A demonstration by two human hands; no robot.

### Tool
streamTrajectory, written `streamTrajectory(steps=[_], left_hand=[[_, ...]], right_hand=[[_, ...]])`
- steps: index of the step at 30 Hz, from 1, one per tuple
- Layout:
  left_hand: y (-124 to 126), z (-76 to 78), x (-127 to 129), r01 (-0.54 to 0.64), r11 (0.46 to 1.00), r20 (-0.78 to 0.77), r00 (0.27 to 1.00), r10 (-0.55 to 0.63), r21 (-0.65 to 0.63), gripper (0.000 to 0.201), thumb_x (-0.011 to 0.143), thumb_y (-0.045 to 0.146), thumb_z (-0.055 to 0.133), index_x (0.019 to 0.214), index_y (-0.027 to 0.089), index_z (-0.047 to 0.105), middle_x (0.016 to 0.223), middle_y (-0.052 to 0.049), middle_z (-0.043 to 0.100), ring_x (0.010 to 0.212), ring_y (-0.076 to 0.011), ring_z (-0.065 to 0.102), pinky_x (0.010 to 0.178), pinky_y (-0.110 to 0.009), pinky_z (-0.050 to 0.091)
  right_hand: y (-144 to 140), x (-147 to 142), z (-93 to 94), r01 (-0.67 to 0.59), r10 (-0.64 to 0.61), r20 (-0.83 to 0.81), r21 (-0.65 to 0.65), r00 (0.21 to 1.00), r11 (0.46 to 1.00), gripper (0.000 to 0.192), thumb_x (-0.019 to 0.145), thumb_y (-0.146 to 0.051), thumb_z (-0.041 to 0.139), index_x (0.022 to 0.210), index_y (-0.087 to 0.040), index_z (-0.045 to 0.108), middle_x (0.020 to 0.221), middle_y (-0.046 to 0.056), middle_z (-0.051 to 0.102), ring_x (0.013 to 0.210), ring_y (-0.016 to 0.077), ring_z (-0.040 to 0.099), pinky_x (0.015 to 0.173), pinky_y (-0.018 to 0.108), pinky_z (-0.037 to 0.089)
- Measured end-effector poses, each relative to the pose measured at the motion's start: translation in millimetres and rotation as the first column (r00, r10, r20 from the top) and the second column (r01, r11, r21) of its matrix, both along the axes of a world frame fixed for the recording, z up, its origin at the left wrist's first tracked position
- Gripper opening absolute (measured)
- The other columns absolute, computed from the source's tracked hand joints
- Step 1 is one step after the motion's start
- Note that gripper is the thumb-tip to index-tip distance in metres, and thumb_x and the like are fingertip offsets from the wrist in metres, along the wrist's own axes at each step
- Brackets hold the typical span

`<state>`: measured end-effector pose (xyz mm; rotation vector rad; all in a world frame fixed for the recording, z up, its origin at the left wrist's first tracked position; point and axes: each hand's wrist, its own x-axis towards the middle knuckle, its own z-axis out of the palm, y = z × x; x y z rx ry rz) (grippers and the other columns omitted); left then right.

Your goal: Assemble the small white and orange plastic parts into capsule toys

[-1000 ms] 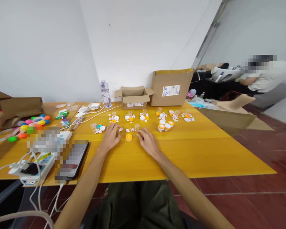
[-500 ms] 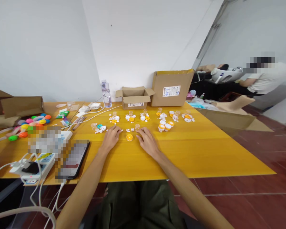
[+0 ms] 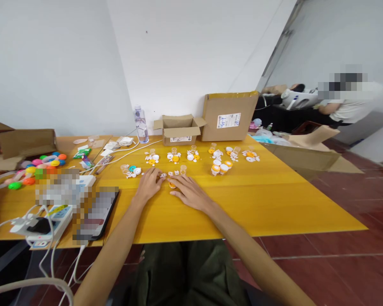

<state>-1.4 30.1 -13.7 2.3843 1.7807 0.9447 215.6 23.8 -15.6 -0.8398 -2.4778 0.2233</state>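
The right hand (image 3: 189,192) lies flat and open over a small round orange plastic cap (image 3: 172,185) on the yellow wooden table (image 3: 274,199), holding nothing, beside the open, empty left hand (image 3: 150,183); the cap looks light, hard and slippery, best pinched by its rim.
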Motion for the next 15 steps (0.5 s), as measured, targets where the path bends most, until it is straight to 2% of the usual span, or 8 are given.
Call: streamTrajectory(steps=[9, 15], left_hand=[[0.1, -0.2, -1.1, 0.042, 0.999, -0.026, 0.999, -0.042, -0.013, 0.016, 0.095, 0.027, 0.053, 0.089, 0.024, 0.067, 0.09, -0.006, 0.066, 0.093, -0.0246, 0.065, 0.084, -0.037, 0.053], [1.0, 0.5, -0.7, 0.036, 0.999, -0.042, 0.998, -0.037, -0.015, 0.026, 0.099, 0.027, 0.044, 0.089, 0.023, 0.068, 0.09, -0.007, 0.068, 0.09, -0.0236, 0.065, 0.081, -0.036, 0.053]], right_hand=[[-2.6, 2.1, 1.0, 0.03, -0.029, -0.066, 0.027, 0.997, 0.999, 0.027, 0.095, -0.034, 0.061, 0.121, -0.026, 0.062, 0.125, 0.009, 0.065, 0.117, 0.0244, 0.06, 0.099, 0.04, 0.049], [4.0, 0.5, 4.5, 0.118, -0.115, -0.123, 0.022, 0.986, 0.993, 0.024, 0.098, -0.031, 0.054, 0.119, -0.025, 0.064, 0.127, 0.011, 0.064, 0.118, 0.0263, 0.057, 0.099, 0.043, 0.047]])
